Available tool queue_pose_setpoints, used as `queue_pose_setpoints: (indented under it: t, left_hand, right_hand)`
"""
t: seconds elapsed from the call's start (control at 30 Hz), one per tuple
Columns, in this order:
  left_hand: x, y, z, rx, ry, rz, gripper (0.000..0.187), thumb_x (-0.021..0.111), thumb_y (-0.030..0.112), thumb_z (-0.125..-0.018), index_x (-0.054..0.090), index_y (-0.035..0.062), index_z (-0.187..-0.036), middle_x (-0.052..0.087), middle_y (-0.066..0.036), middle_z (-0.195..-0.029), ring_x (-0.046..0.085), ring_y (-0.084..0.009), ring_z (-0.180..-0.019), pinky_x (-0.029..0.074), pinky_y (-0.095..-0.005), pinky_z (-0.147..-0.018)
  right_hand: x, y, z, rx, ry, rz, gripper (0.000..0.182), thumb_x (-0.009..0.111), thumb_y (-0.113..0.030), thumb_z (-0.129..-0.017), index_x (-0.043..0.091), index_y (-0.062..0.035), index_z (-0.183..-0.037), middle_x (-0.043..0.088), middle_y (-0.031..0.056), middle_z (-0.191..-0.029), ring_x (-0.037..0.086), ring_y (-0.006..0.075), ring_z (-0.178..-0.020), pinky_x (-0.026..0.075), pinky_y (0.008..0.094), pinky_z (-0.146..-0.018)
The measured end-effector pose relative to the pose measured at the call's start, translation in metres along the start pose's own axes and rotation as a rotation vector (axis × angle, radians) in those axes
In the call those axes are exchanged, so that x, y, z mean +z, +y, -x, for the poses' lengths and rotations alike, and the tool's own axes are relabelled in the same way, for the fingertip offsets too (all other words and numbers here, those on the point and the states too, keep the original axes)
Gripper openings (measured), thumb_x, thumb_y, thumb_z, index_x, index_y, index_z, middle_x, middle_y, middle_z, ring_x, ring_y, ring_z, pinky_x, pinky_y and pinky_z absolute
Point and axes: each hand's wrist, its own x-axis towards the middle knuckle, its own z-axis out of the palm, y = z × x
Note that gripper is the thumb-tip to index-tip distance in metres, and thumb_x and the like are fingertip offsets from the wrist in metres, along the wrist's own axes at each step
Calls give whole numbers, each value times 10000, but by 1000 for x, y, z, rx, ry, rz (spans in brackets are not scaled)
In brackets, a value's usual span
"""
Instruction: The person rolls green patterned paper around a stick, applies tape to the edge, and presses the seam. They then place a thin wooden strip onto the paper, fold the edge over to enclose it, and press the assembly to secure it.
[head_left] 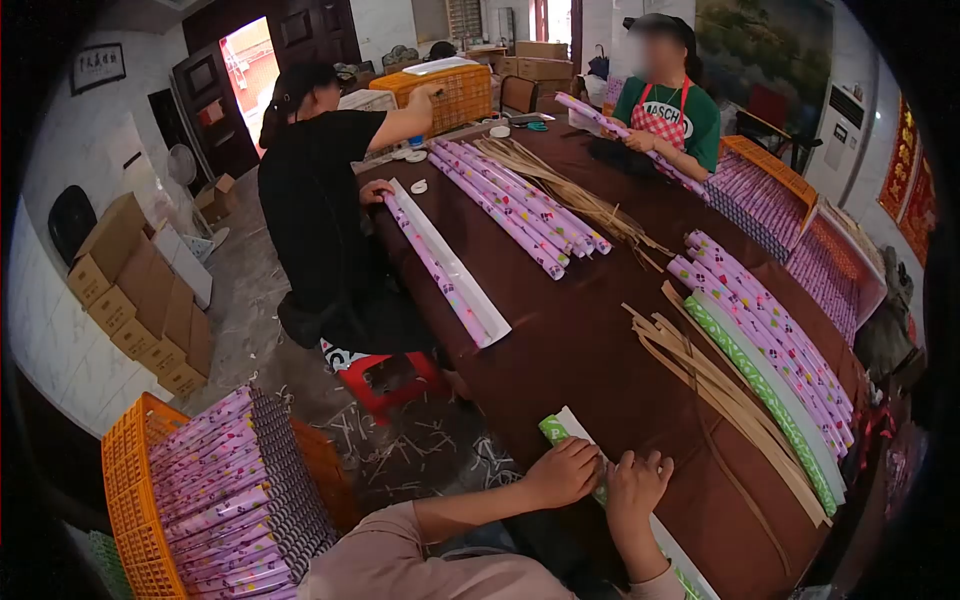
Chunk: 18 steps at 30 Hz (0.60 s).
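Note:
A green-and-white patterned wrapping paper roll (552, 431) lies along the near edge of the brown table, with a white strip of its sheet showing beside the green. My left hand (564, 473) is closed on its upper part, fingers curled over the paper. Close beside it, my right hand (638, 488) has bent fingers at the roll's middle, some of them raised; what lies under its fingertips is mostly hidden. The lower end of the roll runs past my right wrist to the bottom of the view.
Brown paper strips (715, 400) and pink and green rolls (770, 340) lie to the right. More pink rolls (520, 205) are farther back. One co-worker (325, 200) handles a pink roll at left; another (665, 110) holds one across the table. An orange crate (130, 490) of rolls stands lower left.

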Motion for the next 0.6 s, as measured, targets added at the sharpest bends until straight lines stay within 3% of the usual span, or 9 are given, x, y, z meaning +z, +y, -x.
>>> queue_pose_setpoints:
  t: [0.07, 0.37, 0.57, 0.6]
  left_hand:
    - [3, 2, 2, 21, 9, 9, 247, 645, 173, -872, 648, -25, -1019, 605, -141, -1129, 557, -293, -1073, 437, -414, -967]
    - [-9, 4, -6, 64, 2, -35, 230, 638, 183, -837, 661, 18, -995, 618, -104, -1055, 563, -265, -1042, 443, -400, -947]
    - [-6, 3, -6, 40, -1, -36, 226, 647, 182, -828, 662, 24, -989, 619, -104, -1059, 562, -265, -1038, 442, -400, -942]
    - [-5, 3, -5, 40, 0, -40, 226, 649, 183, -827, 662, 23, -987, 620, -104, -1061, 560, -266, -1039, 441, -400, -942]
  right_hand:
    - [5, 1, 1, -28, 113, 21, 193, 709, -217, -768, 578, -89, -709, 628, 118, -685, 603, 300, -917, 364, 477, -994]
    - [-8, 2, 0, -47, 73, 8, 173, 650, -217, -799, 565, -90, -718, 610, 103, -678, 570, 272, -852, 359, 439, -947]
    - [-4, 2, 1, -63, 79, -3, 112, 634, -159, -759, 563, -80, -724, 609, 110, -674, 570, 274, -865, 354, 444, -955]
    - [0, 2, 2, -51, 58, 30, 176, 684, -224, -757, 576, -86, -745, 626, 102, -690, 578, 276, -893, 364, 448, -966]
